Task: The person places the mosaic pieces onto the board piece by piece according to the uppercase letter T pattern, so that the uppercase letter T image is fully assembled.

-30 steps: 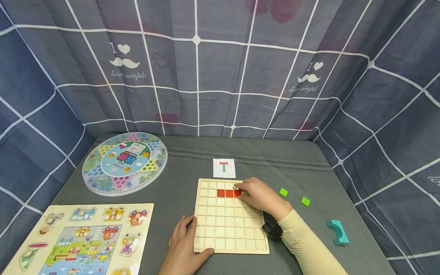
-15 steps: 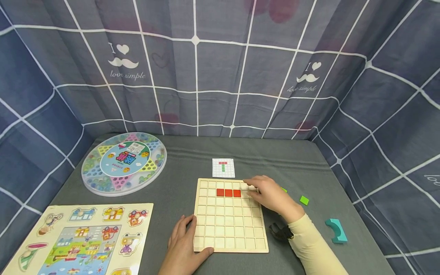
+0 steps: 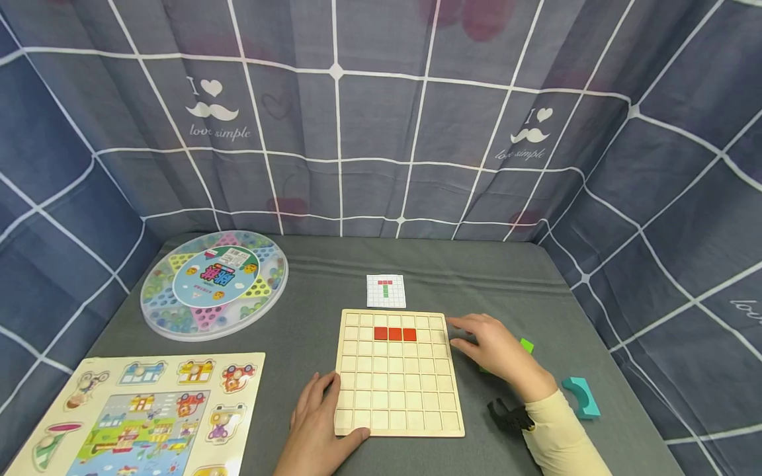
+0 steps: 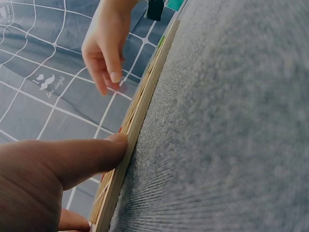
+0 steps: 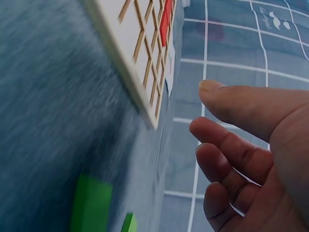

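Observation:
A wooden grid board (image 3: 393, 383) lies on the grey cloth, with three red square tiles (image 3: 395, 334) side by side in one of its upper rows. My left hand (image 3: 318, 423) rests at the board's near left corner, thumb against the front edge. My right hand (image 3: 500, 350) hovers just off the board's right edge, its fingers loosely bent with nothing between them. Green tiles (image 3: 526, 345) peek out around it, partly covered; two green pieces (image 5: 91, 203) also appear low in the right wrist view. Beyond the board lies a pattern card (image 3: 385, 291) showing a red and green T.
A round marble game box (image 3: 214, 320) stands at the back left. In front of it lies a picture puzzle board (image 3: 238, 377). A teal arch block (image 3: 582, 398) sits to the right. Grid-patterned curtains (image 3: 381, 119) enclose the table at the back and sides.
My right hand has let go of the rightmost red tile and drawn away to the right, over the green tiles. The left hand has stayed at the board's corner.

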`<state>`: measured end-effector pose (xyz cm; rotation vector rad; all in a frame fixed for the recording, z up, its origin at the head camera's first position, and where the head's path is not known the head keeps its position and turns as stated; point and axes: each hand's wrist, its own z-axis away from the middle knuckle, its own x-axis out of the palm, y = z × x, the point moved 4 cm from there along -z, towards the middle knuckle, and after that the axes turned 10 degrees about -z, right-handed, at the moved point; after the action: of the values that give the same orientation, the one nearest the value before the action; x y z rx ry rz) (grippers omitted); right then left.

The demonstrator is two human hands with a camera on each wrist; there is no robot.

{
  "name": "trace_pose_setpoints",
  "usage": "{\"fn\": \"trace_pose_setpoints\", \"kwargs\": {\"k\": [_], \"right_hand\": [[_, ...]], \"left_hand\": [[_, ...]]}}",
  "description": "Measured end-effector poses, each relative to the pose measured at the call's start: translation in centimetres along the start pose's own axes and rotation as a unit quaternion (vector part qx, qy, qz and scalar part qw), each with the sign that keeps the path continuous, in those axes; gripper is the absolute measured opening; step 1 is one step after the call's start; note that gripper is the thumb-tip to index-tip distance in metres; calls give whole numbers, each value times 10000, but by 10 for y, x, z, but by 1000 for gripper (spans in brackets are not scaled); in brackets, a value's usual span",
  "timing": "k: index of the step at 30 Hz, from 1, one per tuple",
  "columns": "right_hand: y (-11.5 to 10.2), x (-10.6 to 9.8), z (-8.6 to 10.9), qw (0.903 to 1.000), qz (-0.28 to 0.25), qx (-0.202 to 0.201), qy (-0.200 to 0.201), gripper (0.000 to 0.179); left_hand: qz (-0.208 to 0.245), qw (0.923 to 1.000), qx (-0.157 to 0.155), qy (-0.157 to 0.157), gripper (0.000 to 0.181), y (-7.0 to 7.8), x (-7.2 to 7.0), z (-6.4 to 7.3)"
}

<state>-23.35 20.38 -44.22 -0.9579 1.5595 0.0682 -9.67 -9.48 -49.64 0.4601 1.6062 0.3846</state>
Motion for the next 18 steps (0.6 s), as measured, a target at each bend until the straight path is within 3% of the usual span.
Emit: {"fn": "trace_pose_setpoints", "kwargs": {"k": [11,18], "right_hand": [[21,-12,37,9983,-15,561,128,43],[28,-16,56,9980,25,569,268,42]], "left_hand": [[9,10000,-27,-65,96,1,-1,0],[24,9999,-62,-110,96,2,-2,-1]]}}
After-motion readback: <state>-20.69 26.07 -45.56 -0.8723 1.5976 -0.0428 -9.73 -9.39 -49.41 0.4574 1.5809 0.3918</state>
